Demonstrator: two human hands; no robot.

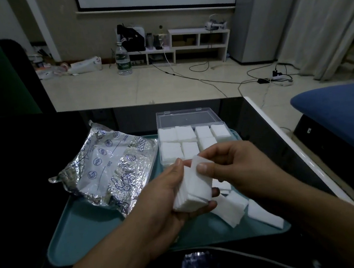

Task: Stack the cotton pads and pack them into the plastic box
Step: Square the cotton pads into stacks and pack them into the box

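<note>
My left hand [170,197] grips a stack of white square cotton pads [195,192] over the teal tray [90,232]. My right hand [232,167] pinches the top pad of that stack between thumb and fingers. Just behind the hands stands the clear plastic box [192,119], its lid open toward the back, with several stacks of packed pads [178,141] filling its compartments. Loose cotton pads [235,208] lie on the tray under and to the right of my right hand.
A crumpled silver foil bag [112,172] lies on the tray's left half. The tray sits on a black glossy table [21,173] whose white right edge [287,141] is close by. A blue seat [342,119] is at the right.
</note>
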